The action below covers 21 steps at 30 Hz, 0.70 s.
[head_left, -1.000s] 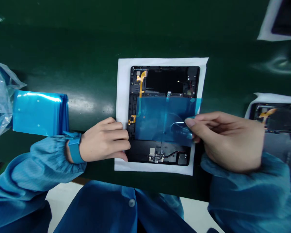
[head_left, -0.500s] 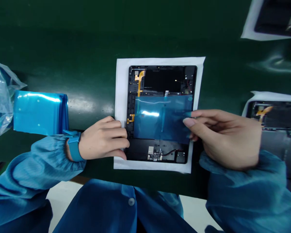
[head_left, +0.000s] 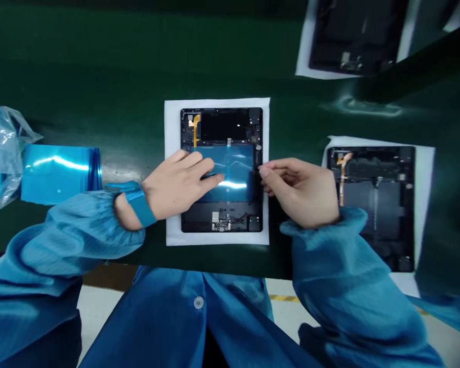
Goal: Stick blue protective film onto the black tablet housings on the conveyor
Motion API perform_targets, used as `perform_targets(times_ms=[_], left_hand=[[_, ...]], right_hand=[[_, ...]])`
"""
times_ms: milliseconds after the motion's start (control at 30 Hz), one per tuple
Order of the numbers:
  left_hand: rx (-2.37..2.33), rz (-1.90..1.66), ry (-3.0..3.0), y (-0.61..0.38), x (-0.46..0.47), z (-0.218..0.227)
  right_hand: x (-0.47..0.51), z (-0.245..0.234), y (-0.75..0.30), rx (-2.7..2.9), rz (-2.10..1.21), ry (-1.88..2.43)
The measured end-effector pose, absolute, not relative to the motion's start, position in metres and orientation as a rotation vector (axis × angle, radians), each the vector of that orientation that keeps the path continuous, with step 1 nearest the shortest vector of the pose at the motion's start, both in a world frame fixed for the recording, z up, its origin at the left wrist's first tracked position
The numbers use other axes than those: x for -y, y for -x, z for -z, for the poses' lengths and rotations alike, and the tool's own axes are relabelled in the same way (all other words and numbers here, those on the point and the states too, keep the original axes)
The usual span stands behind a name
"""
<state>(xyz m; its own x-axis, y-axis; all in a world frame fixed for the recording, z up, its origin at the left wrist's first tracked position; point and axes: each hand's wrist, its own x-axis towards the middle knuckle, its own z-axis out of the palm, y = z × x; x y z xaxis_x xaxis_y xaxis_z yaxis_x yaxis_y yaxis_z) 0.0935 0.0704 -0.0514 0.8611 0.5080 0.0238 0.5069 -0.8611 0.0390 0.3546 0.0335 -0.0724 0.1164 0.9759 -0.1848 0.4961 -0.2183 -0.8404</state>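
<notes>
An opened tablet [head_left: 199, 217] with its circuitry showing lies on a white sheet [head_left: 172, 236] in front of me. Blue plastic film [head_left: 235, 190] covers the tablet's middle. My left hand [head_left: 180, 181] rests over the film's left side, palm down with fingers extended, hiding that edge. At the tablet's right edge, my right hand [head_left: 301, 189] has thumb and forefinger pinched together, just beyond the film's right side. Anything between those fingertips is too small to make out. A blue band [head_left: 140, 207] circles my left wrist.
On the left lies a stack of blue film sheets [head_left: 57, 176] beside a clear plastic bag [head_left: 11, 148]. A second opened tablet [head_left: 394, 214] is at the right, partly behind my right sleeve. Another tablet [head_left: 358, 36] lies farther back on the green table [head_left: 118, 76].
My left hand has moved from the tablet's left edge onto the film. The right fingertips have come off the film to the tablet's right edge. The view has shifted right.
</notes>
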Motion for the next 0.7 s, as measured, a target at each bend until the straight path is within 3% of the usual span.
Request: perform_targets(times_ms=[267, 400, 533, 700], left_hand=[[-0.899, 0.194, -2.976, -0.135, -0.072, 0.051], [-0.913, 0.072, -2.872, -0.113, -0.077, 0.049], [-1.172, -0.153, -2.652, -0.064, -0.086, 0.05], [-1.144, 0.0, -2.518, -0.034, -0.088, 0.062]], right_hand=[[-0.038, 0.082, -0.356, 1.429, -1.083, 1.718], [-0.034, 0.071, -0.344, 1.756, -0.673, 1.71], [-0.037, 0.061, -0.32, 2.337, -0.414, 1.375], [-0.062, 0.066, -0.295, 2.71, -0.238, 1.261]])
